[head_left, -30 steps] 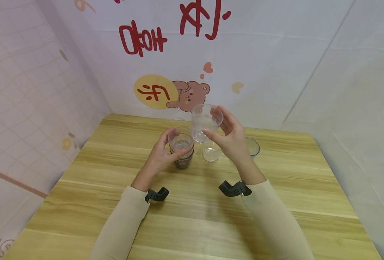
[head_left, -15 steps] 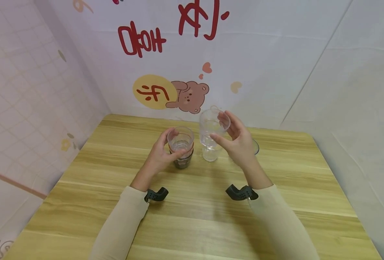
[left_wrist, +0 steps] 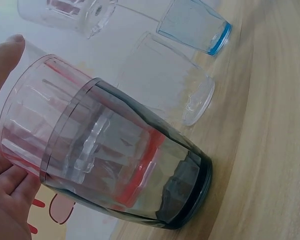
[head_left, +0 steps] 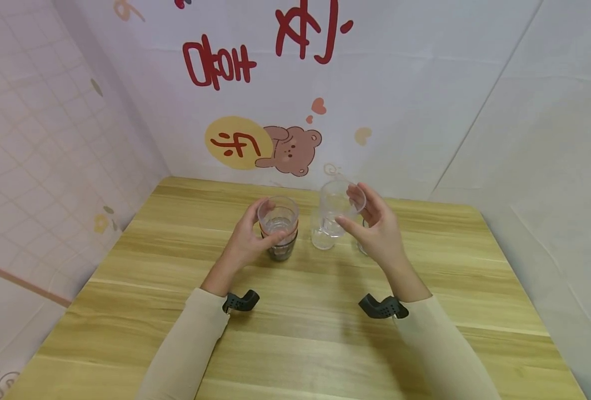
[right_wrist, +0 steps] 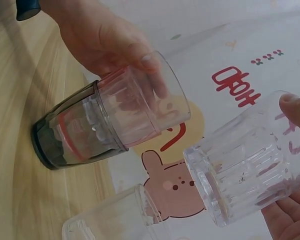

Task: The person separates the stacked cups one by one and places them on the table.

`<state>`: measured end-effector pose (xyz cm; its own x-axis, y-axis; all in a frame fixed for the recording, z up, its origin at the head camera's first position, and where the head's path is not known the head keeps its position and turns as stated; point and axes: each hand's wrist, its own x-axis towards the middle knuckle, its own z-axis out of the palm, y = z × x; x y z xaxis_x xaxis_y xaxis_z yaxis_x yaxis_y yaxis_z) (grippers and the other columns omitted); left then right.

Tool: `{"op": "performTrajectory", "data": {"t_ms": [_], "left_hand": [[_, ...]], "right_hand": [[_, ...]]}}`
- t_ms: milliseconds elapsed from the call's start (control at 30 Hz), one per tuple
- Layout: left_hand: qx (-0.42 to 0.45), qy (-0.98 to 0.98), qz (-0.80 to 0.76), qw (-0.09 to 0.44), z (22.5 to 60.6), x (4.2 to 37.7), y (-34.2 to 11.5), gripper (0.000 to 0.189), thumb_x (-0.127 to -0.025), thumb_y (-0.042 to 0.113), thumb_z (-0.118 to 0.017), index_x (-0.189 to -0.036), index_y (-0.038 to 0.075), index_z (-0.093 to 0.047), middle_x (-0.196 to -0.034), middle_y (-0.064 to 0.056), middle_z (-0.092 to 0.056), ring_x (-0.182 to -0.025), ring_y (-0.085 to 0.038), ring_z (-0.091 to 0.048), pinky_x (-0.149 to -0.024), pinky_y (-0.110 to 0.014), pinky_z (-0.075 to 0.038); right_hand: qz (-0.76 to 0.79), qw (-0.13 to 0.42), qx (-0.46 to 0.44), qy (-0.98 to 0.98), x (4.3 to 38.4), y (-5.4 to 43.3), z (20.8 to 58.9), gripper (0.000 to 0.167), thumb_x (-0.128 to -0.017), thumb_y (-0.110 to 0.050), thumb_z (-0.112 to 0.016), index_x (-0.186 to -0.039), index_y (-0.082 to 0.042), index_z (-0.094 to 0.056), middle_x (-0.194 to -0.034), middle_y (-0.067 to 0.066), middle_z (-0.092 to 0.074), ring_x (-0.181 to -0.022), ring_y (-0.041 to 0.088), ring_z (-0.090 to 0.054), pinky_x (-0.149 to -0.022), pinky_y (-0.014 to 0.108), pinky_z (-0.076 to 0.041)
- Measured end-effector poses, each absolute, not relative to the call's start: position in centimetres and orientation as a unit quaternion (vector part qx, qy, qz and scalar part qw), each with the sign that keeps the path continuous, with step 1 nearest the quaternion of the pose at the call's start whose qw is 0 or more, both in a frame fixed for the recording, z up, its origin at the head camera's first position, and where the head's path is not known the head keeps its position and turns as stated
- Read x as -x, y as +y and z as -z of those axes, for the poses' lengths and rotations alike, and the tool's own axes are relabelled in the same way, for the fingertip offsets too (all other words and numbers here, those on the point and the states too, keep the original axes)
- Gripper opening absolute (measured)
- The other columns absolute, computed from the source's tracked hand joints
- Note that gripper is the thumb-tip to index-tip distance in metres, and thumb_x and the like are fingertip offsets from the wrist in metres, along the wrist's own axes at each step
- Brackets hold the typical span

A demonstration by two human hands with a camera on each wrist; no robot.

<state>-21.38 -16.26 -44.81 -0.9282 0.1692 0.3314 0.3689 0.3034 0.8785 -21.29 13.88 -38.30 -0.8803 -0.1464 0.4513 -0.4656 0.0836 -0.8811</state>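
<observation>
My left hand (head_left: 245,239) grips the upper part of a stack of nested plastic cups. The grey cup (left_wrist: 187,192) is outermost, its base on the table; a red-tinted cup (left_wrist: 27,122) sits inside it, and a clear cup stands uppermost. To the right, my right hand (head_left: 382,236) holds another clear cup (right_wrist: 240,165) raised and tilted, thumb on the near side and fingers on the far side. Below this cup, a clear cup (left_wrist: 157,80) stands on the table and is partly overlapped by it in the head view.
A blue cup (left_wrist: 195,27) stands farther right, mostly hidden behind my right hand in the head view. The wooden table (head_left: 295,333) ends at a printed white wall (head_left: 395,111) at the back. A side wall (head_left: 35,139) rises at the left.
My right hand has moved right and lower with the clear cup, away from the stack. The hand now covers most of the blue cup. My left hand and the stack stay put.
</observation>
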Motion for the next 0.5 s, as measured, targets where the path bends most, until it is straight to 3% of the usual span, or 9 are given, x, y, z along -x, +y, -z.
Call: {"op": "performTrajectory", "data": {"t_ms": [133,333,500], "left_hand": [[0.168,-0.804,0.564,0.090,44.74,21.35,-16.17,0.086,-0.092,0.016,-0.086,-0.162,0.005,-0.037,-0.161,-0.019,-0.052,-0.154,-0.035,-0.046,-0.131,-0.063,-0.030],[0.161,-0.806,0.564,0.084,44.58,21.12,-16.10,0.087,-0.092,0.020,-0.087,-0.162,0.005,-0.037,-0.162,-0.016,-0.052,-0.155,-0.035,-0.045,-0.132,-0.063,-0.030],[0.157,-0.808,0.561,0.084,44.67,21.09,-16.13,0.088,-0.093,0.022,-0.087,-0.163,0.006,-0.037,-0.161,-0.014,-0.052,-0.154,-0.033,-0.046,-0.132,-0.061,-0.031]], "right_hand": [[-0.646,0.125,-0.214,-0.722,21.20,14.21,38.67,0.083,-0.085,0.021,-0.078,-0.159,0.008,-0.042,-0.152,0.030,-0.057,-0.136,0.005,-0.062,-0.119,0.020,-0.046],[-0.645,0.121,-0.210,-0.724,20.85,14.59,39.00,0.081,-0.085,0.020,-0.077,-0.158,0.007,-0.044,-0.152,0.030,-0.057,-0.141,0.018,-0.062,-0.119,0.021,-0.046],[-0.644,0.115,-0.204,-0.729,20.54,14.94,39.36,0.080,-0.087,0.019,-0.077,-0.158,0.007,-0.043,-0.153,0.031,-0.055,-0.141,0.013,-0.061,-0.119,0.018,-0.045]]}}
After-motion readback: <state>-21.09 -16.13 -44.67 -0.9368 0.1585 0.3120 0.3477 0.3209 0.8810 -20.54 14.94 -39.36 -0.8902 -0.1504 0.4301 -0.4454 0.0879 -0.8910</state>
